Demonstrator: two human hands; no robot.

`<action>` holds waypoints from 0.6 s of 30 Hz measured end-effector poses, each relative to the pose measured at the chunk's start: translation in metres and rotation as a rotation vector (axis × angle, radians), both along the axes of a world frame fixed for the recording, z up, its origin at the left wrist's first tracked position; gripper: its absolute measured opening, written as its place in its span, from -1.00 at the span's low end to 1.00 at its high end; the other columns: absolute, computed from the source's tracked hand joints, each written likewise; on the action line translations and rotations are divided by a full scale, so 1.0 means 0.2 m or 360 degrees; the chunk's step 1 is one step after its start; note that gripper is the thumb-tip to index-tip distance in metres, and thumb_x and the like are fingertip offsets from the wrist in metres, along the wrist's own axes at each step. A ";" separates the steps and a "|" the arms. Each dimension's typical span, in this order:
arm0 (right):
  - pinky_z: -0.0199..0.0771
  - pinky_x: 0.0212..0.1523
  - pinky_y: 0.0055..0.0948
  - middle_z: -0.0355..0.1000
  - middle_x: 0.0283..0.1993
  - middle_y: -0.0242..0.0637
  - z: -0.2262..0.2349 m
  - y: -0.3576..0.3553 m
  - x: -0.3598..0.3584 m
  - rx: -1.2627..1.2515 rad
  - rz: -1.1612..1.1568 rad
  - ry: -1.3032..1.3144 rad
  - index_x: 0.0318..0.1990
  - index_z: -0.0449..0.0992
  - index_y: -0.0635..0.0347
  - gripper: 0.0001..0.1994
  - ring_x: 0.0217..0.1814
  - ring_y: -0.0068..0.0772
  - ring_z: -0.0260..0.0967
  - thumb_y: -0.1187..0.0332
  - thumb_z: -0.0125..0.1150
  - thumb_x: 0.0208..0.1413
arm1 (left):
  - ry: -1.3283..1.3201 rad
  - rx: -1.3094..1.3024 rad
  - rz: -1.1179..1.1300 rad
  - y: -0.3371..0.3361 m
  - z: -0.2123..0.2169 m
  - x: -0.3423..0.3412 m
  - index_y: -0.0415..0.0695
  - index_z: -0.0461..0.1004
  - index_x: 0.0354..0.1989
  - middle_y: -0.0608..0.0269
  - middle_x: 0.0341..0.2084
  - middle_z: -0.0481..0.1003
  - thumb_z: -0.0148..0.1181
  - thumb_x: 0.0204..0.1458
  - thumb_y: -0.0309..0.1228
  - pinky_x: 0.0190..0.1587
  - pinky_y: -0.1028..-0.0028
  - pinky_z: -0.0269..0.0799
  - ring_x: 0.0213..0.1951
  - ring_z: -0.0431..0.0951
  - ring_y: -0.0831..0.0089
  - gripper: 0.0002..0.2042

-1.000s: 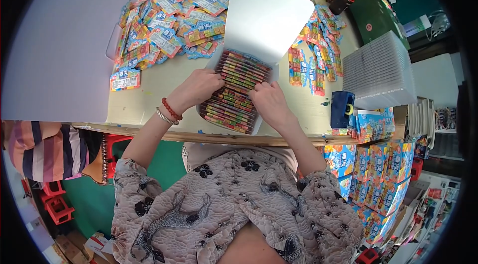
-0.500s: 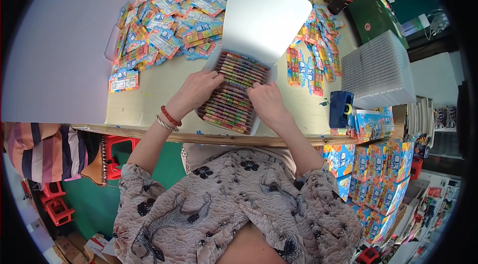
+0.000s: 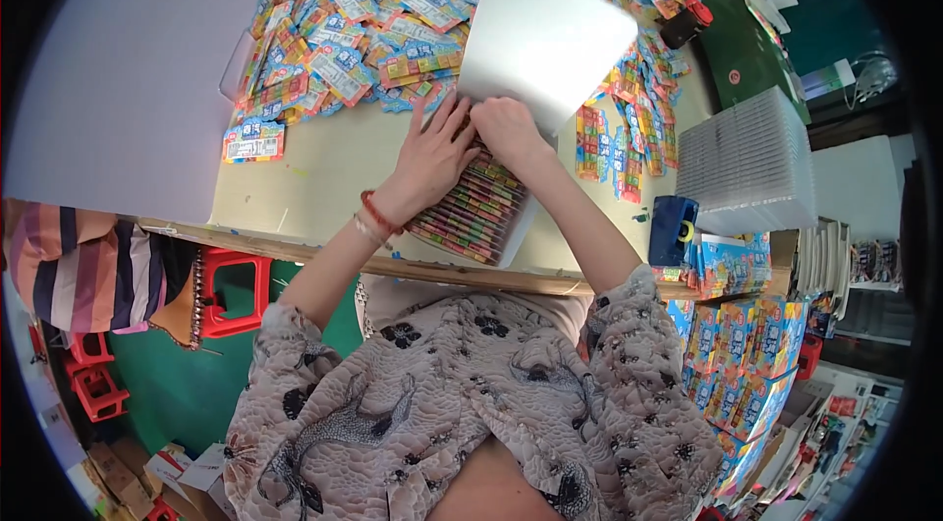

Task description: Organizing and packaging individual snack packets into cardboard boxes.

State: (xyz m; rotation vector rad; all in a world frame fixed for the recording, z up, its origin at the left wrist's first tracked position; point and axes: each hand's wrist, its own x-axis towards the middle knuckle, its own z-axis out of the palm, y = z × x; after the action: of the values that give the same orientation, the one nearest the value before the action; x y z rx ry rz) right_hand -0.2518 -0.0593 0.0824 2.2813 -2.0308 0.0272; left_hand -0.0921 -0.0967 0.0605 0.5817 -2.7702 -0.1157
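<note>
- Left hand (image 3: 432, 153), fingers spread open, rests flat on the far end of a tray of coloured crayons (image 3: 471, 212), just beside the right hand.
- Right hand (image 3: 506, 123) is loosely curled at the tray's far edge; whether it grips anything cannot be told.
- The tray lies at the near edge of a pale table (image 3: 324, 167), in front of the person.
- A white sheet (image 3: 545, 35) rises just beyond the hands.
- Colourful small packets (image 3: 344, 59) are heaped far left and right.
- A stack of clear trays (image 3: 747, 163) sits at right.
</note>
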 end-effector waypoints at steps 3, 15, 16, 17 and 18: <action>0.52 -0.31 -0.30 0.48 -0.43 -0.22 0.05 0.01 0.00 0.0207 -0.0056 0.0037 -0.39 0.52 0.20 -0.91 -0.33 -0.21 0.51 0.46 0.10 -0.07 | 0.0214 -0.0219 0.0286 0.13 0.09 0.15 -0.29 0.25 0.18 -0.09 0.25 0.17 -0.04 0.19 -0.24 0.29 0.15 0.06 0.23 0.24 0.13 -0.54; 0.42 -0.17 -0.49 0.34 -0.32 -0.37 -0.01 -0.21 -0.08 -0.0580 0.1276 0.0359 -0.44 0.40 0.14 -0.95 -0.18 -0.43 0.34 0.40 0.08 -0.07 | 0.0229 0.0584 0.0601 0.09 -0.03 0.48 -0.19 0.05 0.32 -0.15 0.16 0.29 -0.09 0.17 -0.48 0.09 0.26 0.39 0.16 0.35 0.06 -0.49; 0.42 -0.17 -0.49 0.34 -0.33 -0.37 -0.04 -0.19 -0.08 -0.0593 0.1232 0.0392 -0.45 0.40 0.14 -0.95 -0.18 -0.42 0.34 0.40 0.08 -0.07 | 0.0206 0.0590 0.0441 0.07 -0.05 0.50 -0.17 0.03 0.34 -0.08 0.22 0.21 -0.08 0.19 -0.42 0.16 0.23 0.31 0.22 0.27 0.08 -0.48; 0.42 -0.18 -0.49 0.34 -0.34 -0.37 -0.06 -0.18 -0.07 -0.0604 0.1186 0.0419 -0.45 0.41 0.15 -0.95 -0.19 -0.41 0.34 0.40 0.08 -0.07 | 0.0178 0.0599 0.0281 0.07 -0.04 0.51 -0.16 0.01 0.35 -0.02 0.29 0.14 -0.07 0.20 -0.36 0.22 0.19 0.24 0.29 0.19 0.09 -0.46; 0.42 -0.18 -0.49 0.34 -0.34 -0.37 -0.08 -0.18 -0.07 -0.0603 0.1185 0.0414 -0.45 0.41 0.15 -0.95 -0.19 -0.41 0.34 0.40 0.08 -0.07 | 0.0174 0.0602 0.0281 0.08 -0.03 0.51 -0.16 0.01 0.35 -0.02 0.29 0.14 -0.07 0.20 -0.36 0.22 0.19 0.24 0.29 0.19 0.09 -0.46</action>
State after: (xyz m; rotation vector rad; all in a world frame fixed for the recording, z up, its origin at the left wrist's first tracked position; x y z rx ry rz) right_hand -0.2667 -0.0943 0.0672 2.4648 -0.8835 0.1397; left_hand 0.0089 -0.0810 0.0555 0.8806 -2.5888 -0.6205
